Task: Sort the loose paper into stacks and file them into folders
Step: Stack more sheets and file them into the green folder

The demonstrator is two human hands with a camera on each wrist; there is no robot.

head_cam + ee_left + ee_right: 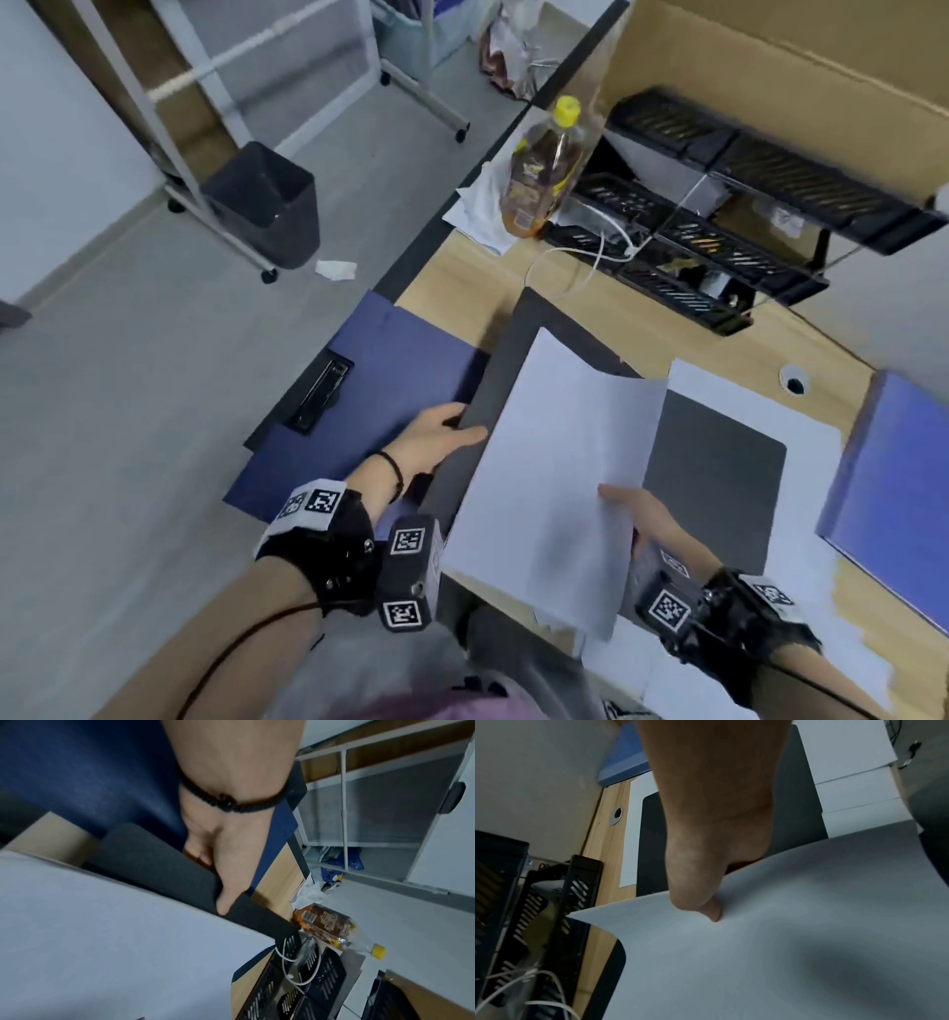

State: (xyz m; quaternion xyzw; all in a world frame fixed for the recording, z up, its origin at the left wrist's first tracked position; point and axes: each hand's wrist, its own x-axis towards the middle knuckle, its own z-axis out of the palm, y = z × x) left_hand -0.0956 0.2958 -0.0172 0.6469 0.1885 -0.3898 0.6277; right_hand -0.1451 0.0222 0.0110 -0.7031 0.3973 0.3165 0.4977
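Observation:
My left hand (441, 437) (226, 878) grips the raised dark grey flap (493, 380) (159, 862) of a folder, thumb on its edge. My right hand (637, 506) (706, 898) pinches a white sheet of paper (554, 473) (770, 953) that is lifted and bowed over the folder's other dark grey half (714, 462) lying flat on the desk. More white sheets (811, 493) lie under and around that half. A dark blue folder (390, 380) with a black clip lies open at the desk's left edge. A lighter blue folder (893, 478) lies at the right.
A drink bottle (544, 169) with a yellow cap stands at the back on crumpled paper. Black stacked letter trays (719, 246) and a white cable (580, 257) fill the back of the wooden desk (462, 288). A black bin (267, 205) stands on the floor to the left.

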